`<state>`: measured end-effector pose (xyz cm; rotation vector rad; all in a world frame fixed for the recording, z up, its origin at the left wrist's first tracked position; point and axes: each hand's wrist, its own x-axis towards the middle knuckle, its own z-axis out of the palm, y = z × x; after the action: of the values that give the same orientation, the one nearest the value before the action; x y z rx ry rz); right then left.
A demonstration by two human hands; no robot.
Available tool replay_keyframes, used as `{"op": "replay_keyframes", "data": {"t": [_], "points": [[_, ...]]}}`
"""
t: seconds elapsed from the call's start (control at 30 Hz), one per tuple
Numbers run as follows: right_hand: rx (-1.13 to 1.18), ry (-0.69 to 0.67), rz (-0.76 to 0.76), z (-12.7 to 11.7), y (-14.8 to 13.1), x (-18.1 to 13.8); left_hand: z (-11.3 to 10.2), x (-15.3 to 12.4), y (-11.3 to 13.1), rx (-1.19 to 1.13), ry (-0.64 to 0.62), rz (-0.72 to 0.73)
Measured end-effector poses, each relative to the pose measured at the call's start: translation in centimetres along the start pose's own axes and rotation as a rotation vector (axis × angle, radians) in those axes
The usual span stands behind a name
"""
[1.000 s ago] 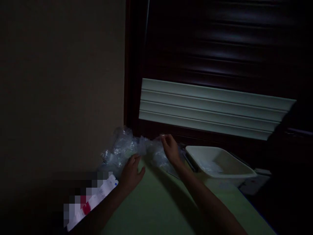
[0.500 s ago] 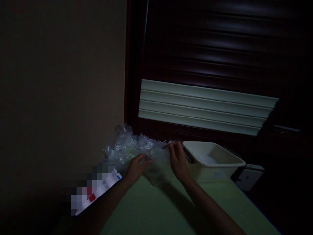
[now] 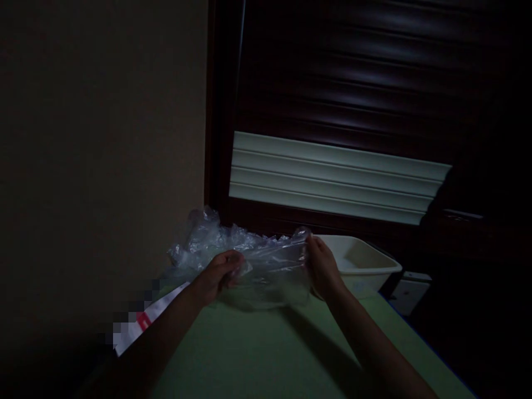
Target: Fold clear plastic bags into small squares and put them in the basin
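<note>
A clear plastic bag (image 3: 274, 271) is stretched between my two hands above the green tabletop. My left hand (image 3: 220, 274) is closed on its left side, thumb on top. At its right edge, my right hand (image 3: 324, 266) pinches the plastic, with the fingertips partly hidden behind it. Behind my left hand lies a heap of crumpled clear plastic bags (image 3: 203, 235). Just beyond my right hand stands a cream plastic bin (image 3: 366, 277), partly covered by that hand.
A dark slatted door (image 3: 353, 100) with a pale louvred panel (image 3: 332, 177) rises behind the table (image 3: 245, 354). Left is a plain wall (image 3: 103, 138). A lit, partly blurred screen (image 3: 133, 327) lies by my left forearm. A white box (image 3: 411, 291) sits beyond the table's right edge.
Both hands have closed on the plastic bag and drawn it taut between them. My right hand has moved right and slightly down; my left hand has shifted a little left. The view has shifted slightly.
</note>
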<state>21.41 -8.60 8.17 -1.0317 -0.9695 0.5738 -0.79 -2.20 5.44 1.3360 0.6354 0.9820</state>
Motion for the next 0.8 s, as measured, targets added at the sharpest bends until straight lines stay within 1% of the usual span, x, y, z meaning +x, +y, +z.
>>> {"op": "replay_keyframes", "data": {"t": [0.1,0.2,0.3,0.4,0.5,0.6,0.7,0.8], "points": [[-0.029,-0.123,0.133,-1.5,0.4,-0.8,0.0,-0.1,0.4,0.114,0.005,0.054],[-0.101,-0.196,0.219,-2.9,1.7,-1.5,0.2,0.5,-0.3,0.266,0.027,0.085],[-0.222,-0.259,0.238,-4.1,3.2,-2.1,0.1,1.2,-1.8,0.466,0.041,0.112],[-0.396,-0.313,0.18,-4.9,4.5,-2.7,-0.1,1.1,-2.8,0.681,0.012,0.203],[-0.572,-0.33,0.077,-5.5,5.5,-3.4,0.0,0.4,-2.8,0.823,-0.071,0.319],[-0.711,-0.326,-0.025,-5.7,6.0,-4.1,0.8,-0.3,-2.3,0.876,-0.215,0.367],[-0.882,-0.355,-0.12,-5.7,5.9,-4.7,1.5,-1.0,-1.8,0.865,-0.391,0.332],[-0.997,-0.375,-0.184,-5.4,5.2,-5.2,1.6,-1.4,-1.7,0.848,-0.501,0.245]]}}
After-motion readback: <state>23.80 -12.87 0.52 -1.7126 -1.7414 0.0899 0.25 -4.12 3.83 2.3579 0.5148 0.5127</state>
